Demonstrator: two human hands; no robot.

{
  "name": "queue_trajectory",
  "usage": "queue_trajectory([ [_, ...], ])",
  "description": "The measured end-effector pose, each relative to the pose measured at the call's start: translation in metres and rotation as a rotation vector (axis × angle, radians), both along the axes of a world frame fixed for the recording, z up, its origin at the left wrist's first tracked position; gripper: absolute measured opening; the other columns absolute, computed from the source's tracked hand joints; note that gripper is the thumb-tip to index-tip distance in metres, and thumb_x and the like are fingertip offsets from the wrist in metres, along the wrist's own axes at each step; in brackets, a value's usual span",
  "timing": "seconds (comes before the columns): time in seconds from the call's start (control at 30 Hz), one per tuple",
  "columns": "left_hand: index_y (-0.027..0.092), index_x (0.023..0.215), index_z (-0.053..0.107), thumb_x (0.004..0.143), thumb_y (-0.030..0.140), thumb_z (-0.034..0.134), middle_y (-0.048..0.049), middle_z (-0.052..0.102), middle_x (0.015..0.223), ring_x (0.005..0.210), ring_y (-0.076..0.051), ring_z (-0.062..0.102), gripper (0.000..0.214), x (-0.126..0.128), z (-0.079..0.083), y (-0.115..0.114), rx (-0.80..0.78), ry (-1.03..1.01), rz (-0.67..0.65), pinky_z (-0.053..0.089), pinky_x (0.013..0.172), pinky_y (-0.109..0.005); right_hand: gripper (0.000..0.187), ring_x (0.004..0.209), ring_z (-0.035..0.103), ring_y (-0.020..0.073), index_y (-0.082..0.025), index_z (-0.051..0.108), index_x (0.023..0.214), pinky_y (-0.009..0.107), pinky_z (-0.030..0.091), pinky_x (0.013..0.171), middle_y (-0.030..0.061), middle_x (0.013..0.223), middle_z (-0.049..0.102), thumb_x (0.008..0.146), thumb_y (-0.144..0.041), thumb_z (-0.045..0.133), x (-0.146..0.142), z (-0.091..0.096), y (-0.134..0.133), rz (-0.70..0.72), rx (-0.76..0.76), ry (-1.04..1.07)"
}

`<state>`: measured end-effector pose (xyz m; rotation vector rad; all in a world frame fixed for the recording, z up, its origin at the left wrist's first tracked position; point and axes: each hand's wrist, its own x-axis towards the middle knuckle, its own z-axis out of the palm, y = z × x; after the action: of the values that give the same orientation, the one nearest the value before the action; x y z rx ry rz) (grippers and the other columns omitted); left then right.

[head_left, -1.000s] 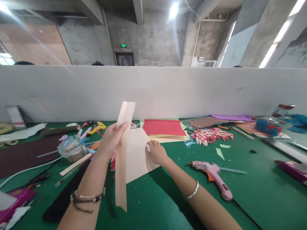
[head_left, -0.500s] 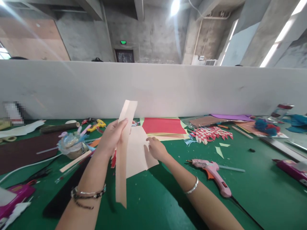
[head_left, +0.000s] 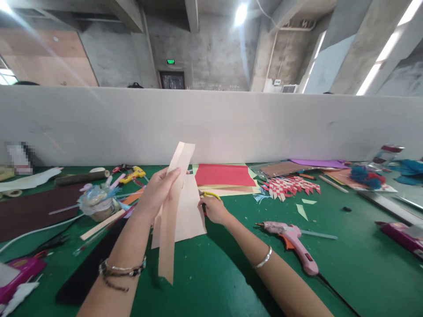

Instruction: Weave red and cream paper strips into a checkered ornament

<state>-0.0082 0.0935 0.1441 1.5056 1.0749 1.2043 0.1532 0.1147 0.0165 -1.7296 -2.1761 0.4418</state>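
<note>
My left hand (head_left: pixel 161 191) is closed around a long pale paper strip (head_left: pixel 170 237), creased along its length and held upright with a slant. Behind the strip, a larger cream paper sheet (head_left: pixel 191 211) lies on the table. At that sheet's right edge, my right hand (head_left: pixel 213 209) is closed on a pair of scissors (head_left: pixel 212 194). Their yellow handle shows above the fingers, with a bit of dark blade to its left. The rest of the scissors is hidden by the hand.
Red paper (head_left: pixel 224 175) lies on other coloured sheets at the back. A pink glue gun (head_left: pixel 291 235) lies right of my arm, near a red-and-white woven paper piece (head_left: pixel 286 187). Left are a wrapped cup (head_left: pixel 99 204) and a yellow tool (head_left: pixel 133 175). A white partition (head_left: pixel 211 123) stands behind.
My right hand has closed on the scissors, whose yellow handle now shows. The cream sheet's right edge has shifted left. The strip in my left hand has moved slightly right at its top.
</note>
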Motion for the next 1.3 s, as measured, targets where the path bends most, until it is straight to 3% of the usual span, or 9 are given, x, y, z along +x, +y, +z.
queue_trajectory([
  [0.2, 0.014, 0.086, 0.065, 0.068, 0.049, 0.057, 0.0042, 0.049, 0.047, 0.044, -0.011, 0.045, 0.04, 0.003, 0.0, -0.002, 0.018, 0.06, 0.0, 0.037, 0.045, -0.02, 0.034, 0.11, 0.045, 0.0221, -0.014, 0.051, 0.111, 0.03, 0.04, 0.081, 0.0139, 0.116, 0.051, 0.078, -0.009, 0.046, -0.007, 0.007, 0.004, -0.142, 0.008, -0.073],
  [0.47, 0.014, 0.087, 0.064, 0.068, 0.048, 0.058, 0.0042, 0.05, 0.048, 0.044, -0.012, 0.046, 0.039, 0.003, -0.001, -0.001, 0.019, 0.078, 0.018, 0.036, 0.044, -0.02, 0.032, 0.095, 0.056, 0.0178, -0.015, 0.052, 0.112, 0.038, 0.048, 0.079, 0.0074, 0.111, 0.055, 0.085, -0.032, 0.052, -0.016, 0.013, 0.03, -0.227, -0.092, -0.21],
  [0.63, 0.016, 0.093, 0.062, 0.068, 0.042, 0.059, 0.0052, 0.052, 0.051, 0.044, -0.01, 0.046, 0.036, 0.006, 0.004, -0.008, 0.006, 0.05, -0.027, 0.036, 0.042, -0.018, 0.031, 0.096, 0.055, 0.018, -0.014, 0.053, 0.111, 0.038, 0.047, 0.081, 0.0078, 0.112, 0.055, 0.085, -0.031, 0.052, -0.018, 0.036, 0.028, -0.22, -0.074, -0.3],
  [0.8, 0.018, 0.099, 0.06, 0.069, 0.04, 0.06, 0.003, 0.06, 0.062, 0.053, -0.013, 0.054, 0.037, 0.005, 0.005, -0.008, 0.026, 0.04, -0.069, 0.04, 0.046, -0.018, 0.028, 0.097, 0.055, 0.0182, -0.014, 0.054, 0.108, 0.038, 0.047, 0.08, 0.0077, 0.11, 0.055, 0.085, -0.029, 0.052, -0.014, 0.059, 0.021, -0.345, 0.002, -0.315],
  [1.0, 0.016, 0.096, 0.06, 0.069, 0.037, 0.056, 0.001, 0.062, 0.067, 0.058, -0.015, 0.057, 0.035, 0.004, 0.003, -0.007, -0.011, 0.075, -0.046, 0.041, 0.047, -0.019, 0.019, 0.104, 0.049, 0.0287, -0.008, 0.06, 0.091, 0.032, 0.043, 0.071, 0.0215, 0.104, 0.054, 0.08, -0.004, 0.045, 0.016, 0.089, 0.011, -0.424, 0.142, -0.169],
  [1.13, 0.016, 0.091, 0.058, 0.068, 0.034, 0.051, 0.0024, 0.059, 0.065, 0.058, -0.016, 0.056, 0.03, 0.008, -0.003, -0.006, -0.041, 0.08, -0.05, 0.042, 0.049, -0.022, 0.007, 0.083, 0.055, 0.0212, -0.014, 0.056, 0.08, 0.026, 0.039, 0.062, 0.0093, 0.083, 0.058, 0.074, -0.018, 0.056, 0.033, 0.088, -0.003, -0.338, 0.171, 0.053],
  [1.3, 0.016, 0.08, 0.056, 0.069, 0.034, 0.047, 0.0026, 0.054, 0.06, 0.061, -0.017, 0.054, 0.023, 0.017, -0.009, -0.006, 0.011, 0.132, 0.022, 0.041, 0.051, -0.023, 0.037, 0.053, 0.047, 0.0095, -0.019, 0.043, 0.072, 0.021, 0.036, 0.047, -0.004, 0.058, 0.044, 0.081, -0.054, 0.038, 0.026, 0.067, -0.027, -0.188, 0.101, 0.401],
])
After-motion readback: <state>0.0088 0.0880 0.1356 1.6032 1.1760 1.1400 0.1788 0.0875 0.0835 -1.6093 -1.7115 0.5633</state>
